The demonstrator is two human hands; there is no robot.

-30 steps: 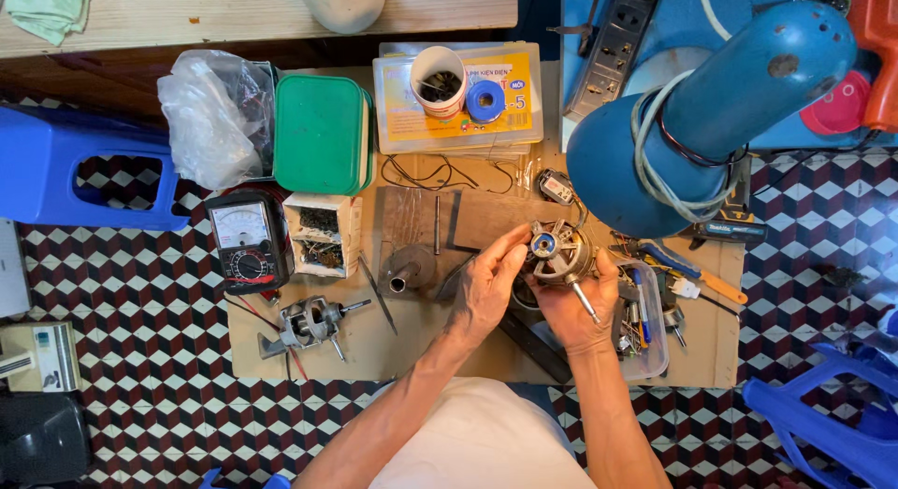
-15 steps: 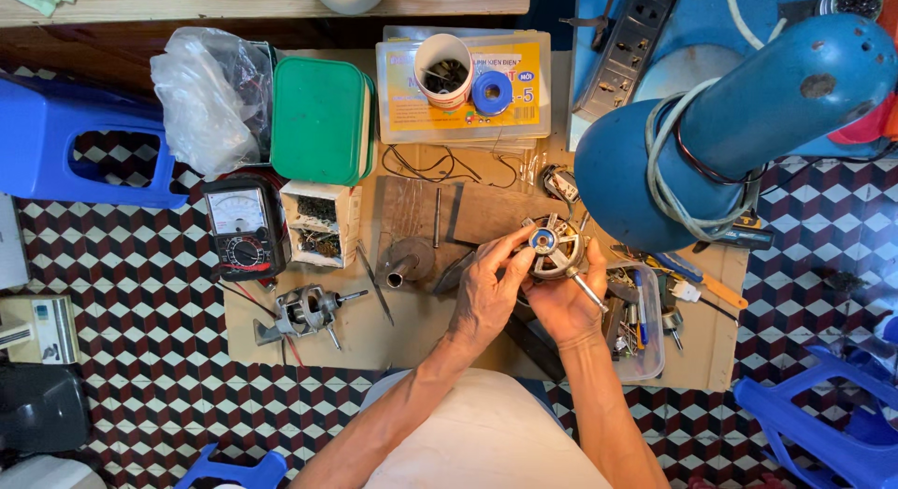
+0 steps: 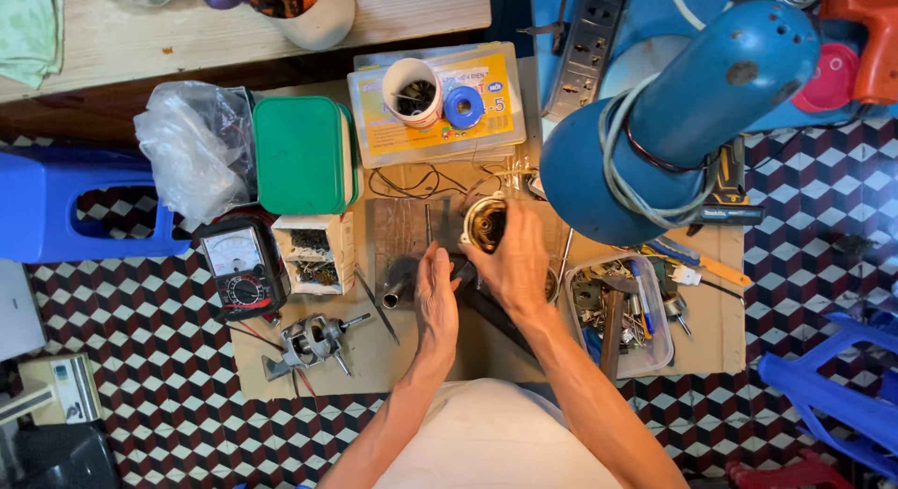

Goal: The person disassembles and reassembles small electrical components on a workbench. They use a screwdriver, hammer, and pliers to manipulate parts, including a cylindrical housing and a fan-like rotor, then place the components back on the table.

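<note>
- The work is laid out on a flat brown board (image 3: 711, 330) resting on a checkered tiled floor (image 3: 140, 395), with a wooden table (image 3: 187, 31) along the top edge of the view.
- A large blue fan housing (image 3: 692, 124), wrapped with a grey cord, is seen lying at the upper right, partly over the board.
- A blue plastic stool (image 3: 56, 208) stands at the left and a crumpled plastic bag (image 3: 192, 148) lies beside a green lidded box (image 3: 301, 152).
- A clear tray of small parts and tools (image 3: 613, 311) sits just right of the hands; an analogue multimeter (image 3: 238, 269) lies at the left edge of the board.
- A second small motor with its shaft out (image 3: 313, 344) lies well apart, at lower left, untouched.
- The small fan motor (image 3: 485, 225) is held near the board's middle, above a dark metal plate.
- The right hand (image 3: 519, 260) is closed around the motor's body from the right, fingers curled over it.
- The left hand (image 3: 435, 297) is held open and flat, fingers together, just beside the motor and over a short metal tube (image 3: 398, 293); whether it touches the tube cannot be told.
- As a judgement: the motor is already out of the fan and appears opened, with copper-coloured windings possibly showing; the inside work and refitting seem left to do.
</note>
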